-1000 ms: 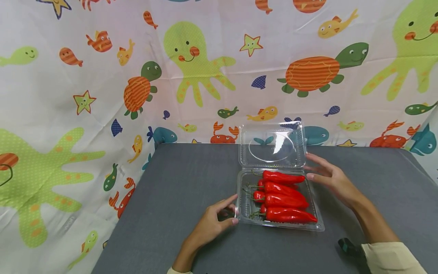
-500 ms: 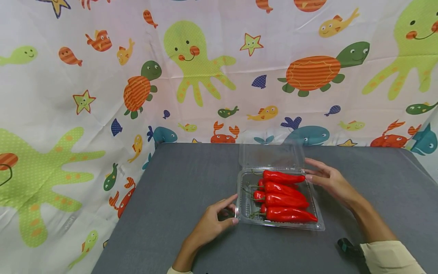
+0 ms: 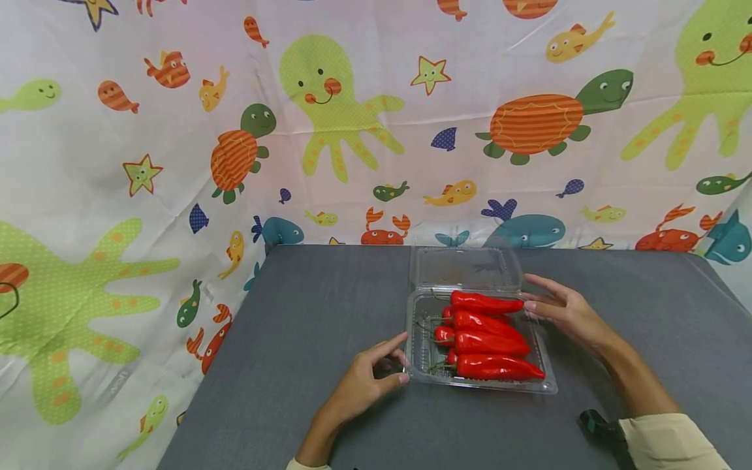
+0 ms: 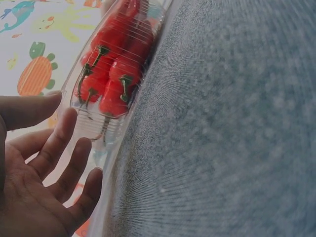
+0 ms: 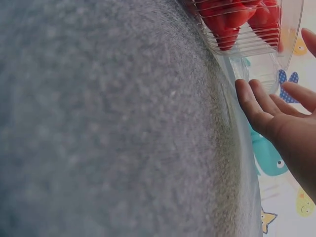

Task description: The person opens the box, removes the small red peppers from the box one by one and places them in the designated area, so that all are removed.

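A clear plastic clamshell box (image 3: 423,375) lies on the grey table, its lid (image 3: 464,269) tilted back toward the curtain. Several glossy red peppers (image 3: 493,343) with green stems fill it, lying side by side. My left hand (image 3: 367,385) is at the box's left side, thumb and fingers spread, fingertips right at the rim. On the far right corner, by the hinge, is my right hand (image 3: 566,313), its fingers extended beside the lid and its thumb at the rim. The left wrist view shows the stem ends of the peppers (image 4: 113,74) through the clear wall.
The grey table (image 3: 317,313) runs back to a white curtain (image 3: 364,150) printed with sea animals. A small dark object (image 3: 596,423) shows beside the right sleeve (image 3: 670,440).
The lid has swung further back and down, away from upright. My right hand has lowered slightly with it. The left hand and the peppers have stayed put.
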### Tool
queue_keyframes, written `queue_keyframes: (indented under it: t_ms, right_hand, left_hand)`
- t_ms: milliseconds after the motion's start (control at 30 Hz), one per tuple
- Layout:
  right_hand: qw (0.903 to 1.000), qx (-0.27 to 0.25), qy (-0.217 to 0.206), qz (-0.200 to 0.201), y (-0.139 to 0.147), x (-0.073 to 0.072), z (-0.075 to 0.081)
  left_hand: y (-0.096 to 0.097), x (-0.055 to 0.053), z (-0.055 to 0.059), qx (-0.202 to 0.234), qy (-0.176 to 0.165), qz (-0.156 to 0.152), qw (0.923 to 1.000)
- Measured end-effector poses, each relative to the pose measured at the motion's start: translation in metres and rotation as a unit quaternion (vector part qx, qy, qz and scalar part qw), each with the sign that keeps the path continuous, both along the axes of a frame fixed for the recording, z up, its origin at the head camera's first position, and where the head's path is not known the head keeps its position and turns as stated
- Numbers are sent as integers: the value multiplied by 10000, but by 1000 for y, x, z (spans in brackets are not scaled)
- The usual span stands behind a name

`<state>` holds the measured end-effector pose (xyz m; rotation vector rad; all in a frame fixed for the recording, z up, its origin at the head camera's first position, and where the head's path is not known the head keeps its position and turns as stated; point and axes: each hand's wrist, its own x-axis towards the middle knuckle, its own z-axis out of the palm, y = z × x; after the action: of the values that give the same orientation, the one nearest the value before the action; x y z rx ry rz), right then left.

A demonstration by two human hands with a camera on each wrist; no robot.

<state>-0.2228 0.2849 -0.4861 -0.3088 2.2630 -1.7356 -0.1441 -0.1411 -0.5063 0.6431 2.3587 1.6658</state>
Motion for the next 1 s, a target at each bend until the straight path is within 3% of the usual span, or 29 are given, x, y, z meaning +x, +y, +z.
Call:
queue_keyframes:
  t_ms: [400, 633, 1000]
  right_hand:
    - [9987, 444, 179, -194, 3, 13, 1]
    - [9949, 771, 612, -198, 4, 23, 5]
    - [9936, 811, 746, -243, 3, 32, 12]
  left_hand:
    - [-1, 0, 1, -102, 112, -51, 9999]
    - [-1, 0, 3, -90, 226, 9, 9997]
    - [2, -10, 11, -245, 583, -17, 9980]
